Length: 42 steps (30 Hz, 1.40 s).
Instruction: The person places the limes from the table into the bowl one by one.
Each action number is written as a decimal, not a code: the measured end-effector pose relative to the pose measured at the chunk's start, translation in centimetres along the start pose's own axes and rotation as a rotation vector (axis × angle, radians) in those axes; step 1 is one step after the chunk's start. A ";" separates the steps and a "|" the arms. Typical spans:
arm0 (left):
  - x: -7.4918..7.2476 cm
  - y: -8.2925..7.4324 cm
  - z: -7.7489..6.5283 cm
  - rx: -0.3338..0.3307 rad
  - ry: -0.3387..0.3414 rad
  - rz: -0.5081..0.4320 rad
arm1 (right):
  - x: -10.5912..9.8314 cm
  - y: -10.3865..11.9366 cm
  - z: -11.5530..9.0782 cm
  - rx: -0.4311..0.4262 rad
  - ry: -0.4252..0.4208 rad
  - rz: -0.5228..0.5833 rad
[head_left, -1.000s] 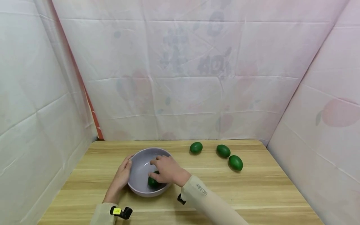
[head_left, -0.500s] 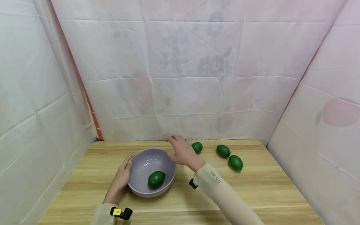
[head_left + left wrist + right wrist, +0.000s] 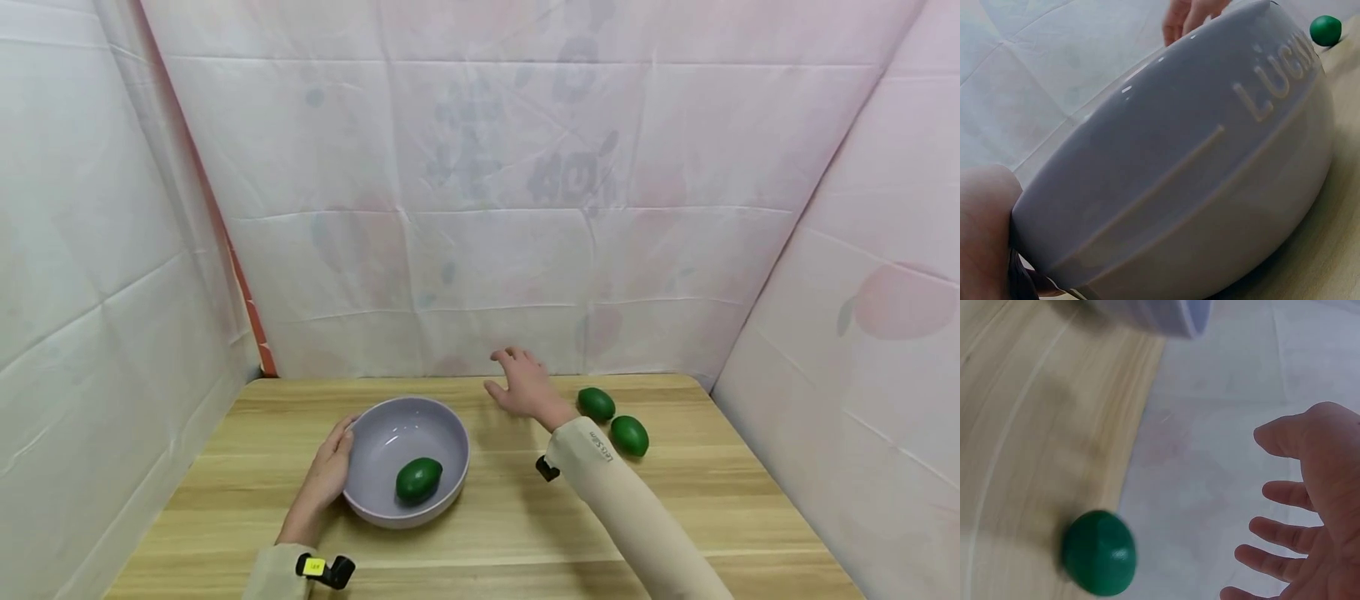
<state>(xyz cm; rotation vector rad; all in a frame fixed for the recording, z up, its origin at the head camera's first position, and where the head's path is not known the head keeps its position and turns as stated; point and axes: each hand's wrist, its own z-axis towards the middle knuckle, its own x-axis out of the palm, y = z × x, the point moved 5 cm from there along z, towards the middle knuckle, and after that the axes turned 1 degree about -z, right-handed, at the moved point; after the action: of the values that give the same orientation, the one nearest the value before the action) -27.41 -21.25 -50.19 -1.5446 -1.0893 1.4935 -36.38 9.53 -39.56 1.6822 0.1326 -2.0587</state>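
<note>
My left hand [image 3: 327, 468] grips the rim of a grey-purple bowl [image 3: 369, 454] at its left side. In the left wrist view, raised letters mark the bowl's outer wall [image 3: 1210, 162]. One green lime [image 3: 418, 480] lies inside the bowl. To the bowl's right, my right hand [image 3: 527, 389] hovers over the table's back part with fingers spread and holding nothing. A lime [image 3: 1099, 553] appears on the table below that hand in the right wrist view; in the head view the hand covers it.
Farther right, two more limes [image 3: 596, 404] lie close together on the wooden table [image 3: 480, 542]. White printed sheeting [image 3: 480, 250] hangs behind the table's back edge and along both sides.
My right hand has come out of the bowl, leaving the lime in there, and has moved right and back over the table. My left hand stays on the bowl.
</note>
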 end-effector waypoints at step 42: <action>-0.1 0.1 0.0 -0.019 0.009 0.006 | 7.3 -7.7 -0.4 0.140 0.154 0.101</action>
<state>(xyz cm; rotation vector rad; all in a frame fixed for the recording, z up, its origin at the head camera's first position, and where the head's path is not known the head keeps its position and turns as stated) -27.43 -21.35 -50.25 -1.5675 -1.0972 1.4830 -40.18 14.31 -48.22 1.8910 -0.0468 -1.9029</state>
